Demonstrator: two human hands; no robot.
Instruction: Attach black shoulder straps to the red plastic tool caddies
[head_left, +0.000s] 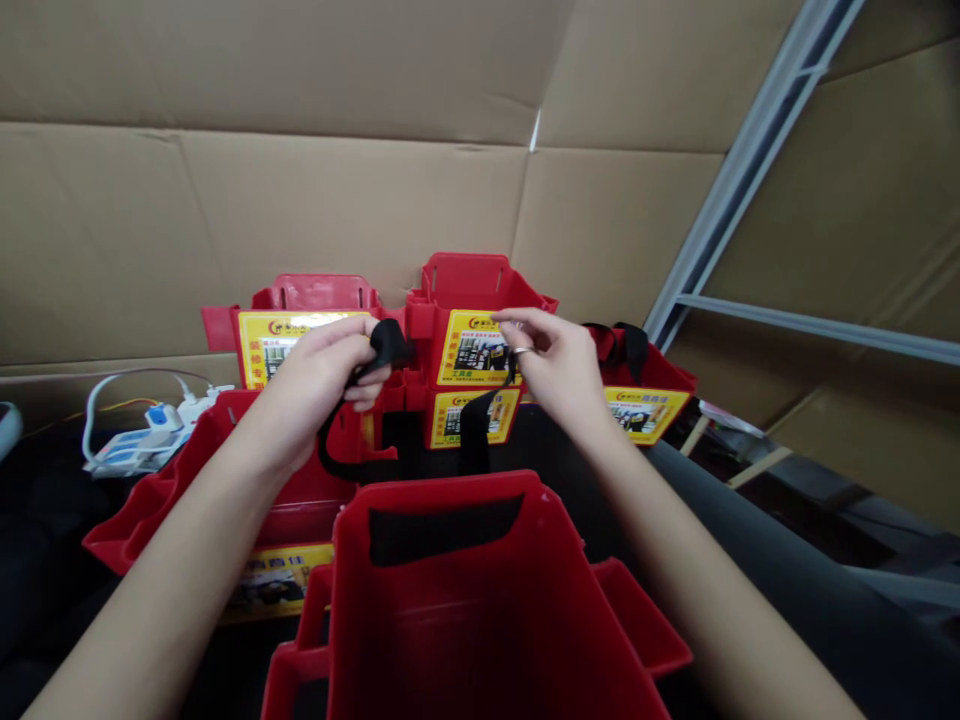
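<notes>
A red plastic tool box (480, 640) stands upright in front of me with its open top towards me. A black webbing strap (474, 435) runs from behind its back wall, and a black band (442, 530) of it shows across the inside of that wall. My left hand (322, 375) is closed around one end of the strap, with a dark folded piece sticking out past the thumb. Above the box on the right, my right hand (551, 360) pinches the strap's other end between thumb and fingers. A ring is on one finger.
Behind are stacked red tool boxes with yellow labels (480, 350). Another red box (645, 400) with a black strap lies at right, and one (180, 480) at left. A power strip (146, 445) with plugs sits far left. Cardboard (337, 210) and a metal frame (720, 200) enclose the back.
</notes>
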